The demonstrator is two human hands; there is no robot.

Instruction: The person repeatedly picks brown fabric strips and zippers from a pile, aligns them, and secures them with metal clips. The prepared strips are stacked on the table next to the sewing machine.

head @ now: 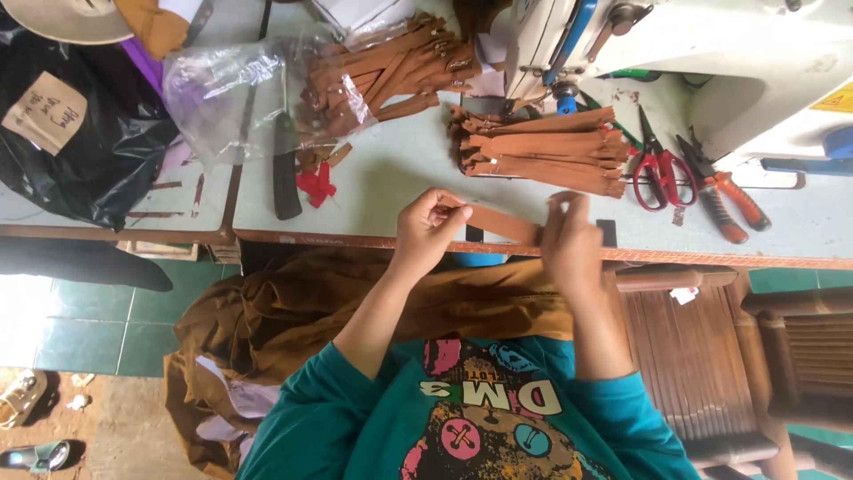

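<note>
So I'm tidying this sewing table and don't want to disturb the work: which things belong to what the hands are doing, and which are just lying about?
In use:
left hand
right hand
brown strip held between them
stack of brown strips
bagged brown strips
sewing machine

Lying about:
red scissors
orange pliers
black bag
red scraps

Left hand (428, 229): raised at the table edge, fingers curled, thumb and fingertips pinched together. Right hand (569, 240): level with the left and near it, back toward the camera, fingers bent inward in a pinch. Both forearms: bare, converging upward from teal sleeves pushed back to the elbows.
</note>
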